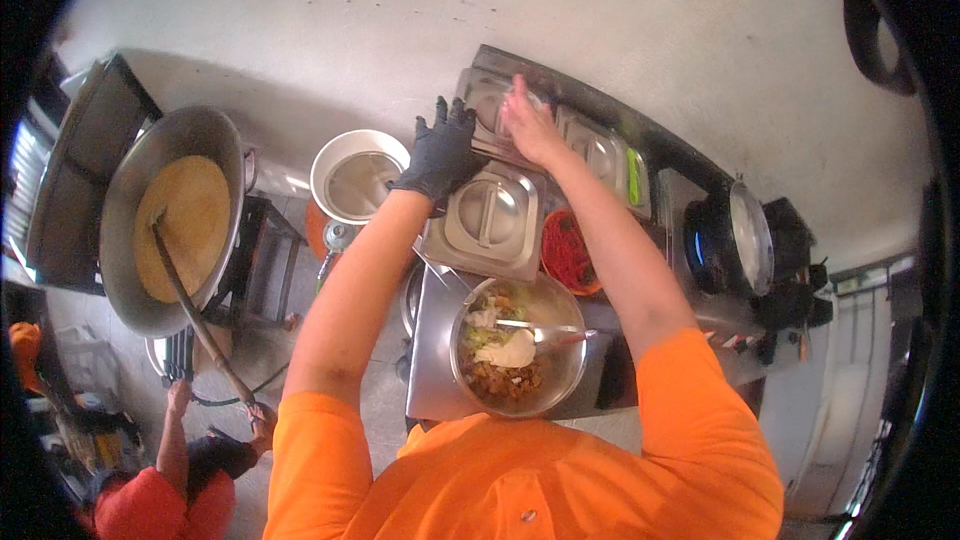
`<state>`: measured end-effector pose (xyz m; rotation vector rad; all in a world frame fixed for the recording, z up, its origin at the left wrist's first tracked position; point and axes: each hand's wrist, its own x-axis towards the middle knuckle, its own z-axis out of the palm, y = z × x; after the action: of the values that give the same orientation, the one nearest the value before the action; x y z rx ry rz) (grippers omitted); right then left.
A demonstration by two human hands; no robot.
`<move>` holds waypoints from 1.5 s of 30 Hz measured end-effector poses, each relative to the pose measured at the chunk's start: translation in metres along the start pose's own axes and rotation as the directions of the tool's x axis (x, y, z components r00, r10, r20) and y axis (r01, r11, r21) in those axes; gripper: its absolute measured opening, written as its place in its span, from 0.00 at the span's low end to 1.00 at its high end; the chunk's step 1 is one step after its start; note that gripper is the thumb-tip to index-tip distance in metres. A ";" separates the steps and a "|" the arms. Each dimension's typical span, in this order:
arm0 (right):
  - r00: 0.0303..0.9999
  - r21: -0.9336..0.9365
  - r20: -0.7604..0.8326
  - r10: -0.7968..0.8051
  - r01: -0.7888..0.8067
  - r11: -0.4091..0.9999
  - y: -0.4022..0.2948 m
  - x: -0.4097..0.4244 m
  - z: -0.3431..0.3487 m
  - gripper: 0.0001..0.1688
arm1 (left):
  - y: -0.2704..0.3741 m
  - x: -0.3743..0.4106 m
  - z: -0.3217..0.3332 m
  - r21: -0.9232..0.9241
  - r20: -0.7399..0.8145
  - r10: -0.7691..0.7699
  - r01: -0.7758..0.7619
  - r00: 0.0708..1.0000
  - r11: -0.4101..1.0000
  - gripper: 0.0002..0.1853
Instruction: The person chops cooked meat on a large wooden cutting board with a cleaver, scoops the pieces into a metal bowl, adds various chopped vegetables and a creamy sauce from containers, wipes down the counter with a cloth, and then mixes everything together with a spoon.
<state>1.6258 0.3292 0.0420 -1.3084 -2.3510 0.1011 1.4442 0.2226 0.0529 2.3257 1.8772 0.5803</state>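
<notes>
My left hand (446, 154), in a black glove, is spread with nothing visible in it, over the gap between a white bucket (320, 176) and the steel lidded pans. My bare right hand (531, 124) has its fingers extended, slightly blurred, over the rear lidded pan (484, 106); whether it touches the lid is unclear. Nearer me sits another steel pan lid (517, 229) with a bar handle. Closest to my body is a steel mixing bowl (576, 371) holding chopped browned food (502, 379), green pieces, a creamy white dollop (506, 349) and a utensil (540, 328).
Red shredded food (566, 251) fills a bowl beside my right forearm. Further right stand another lidded pan (596, 154) and a pot (709, 247). At left, a person in red (165, 506) grips a long paddle (202, 330) in a large cauldron (169, 124).
</notes>
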 end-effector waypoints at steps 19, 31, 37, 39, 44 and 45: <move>0.523 -0.217 -0.443 0.728 -0.850 0.479 0.064 -0.530 -0.149 0.33 | 0.164 -0.219 -0.093 -0.848 -0.173 -0.355 0.045 0.919 0.528 0.21; 0.643 -0.283 -0.254 0.723 -0.764 0.580 0.144 -0.573 -0.191 0.18 | 0.401 -0.212 0.144 -0.176 0.188 0.616 -0.591 0.765 0.787 0.29; 0.382 -0.181 -0.353 0.854 -0.923 0.339 0.174 -0.567 -0.209 0.27 | 0.426 -0.188 0.141 -0.100 0.391 0.593 -0.608 0.704 0.788 0.25; 0.392 -0.071 -0.249 0.885 -0.919 0.387 0.179 -0.564 -0.209 0.26 | 0.436 -0.179 0.154 -0.060 0.368 0.575 -0.598 0.731 0.799 0.23; 0.755 0.108 -0.150 0.638 -0.629 0.770 0.126 -0.529 -0.201 0.21 | 0.423 -0.189 0.160 -0.194 0.216 0.541 -0.507 0.813 0.840 0.25; 0.830 0.183 -0.156 0.536 -0.508 0.841 0.107 -0.527 -0.191 0.22 | 0.415 -0.205 0.154 -0.246 0.209 0.553 -0.503 0.807 0.828 0.26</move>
<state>2.0279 -0.0743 0.0028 -1.7702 -1.7283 0.2763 1.8454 -0.0474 -0.0087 2.6368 0.9970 0.4161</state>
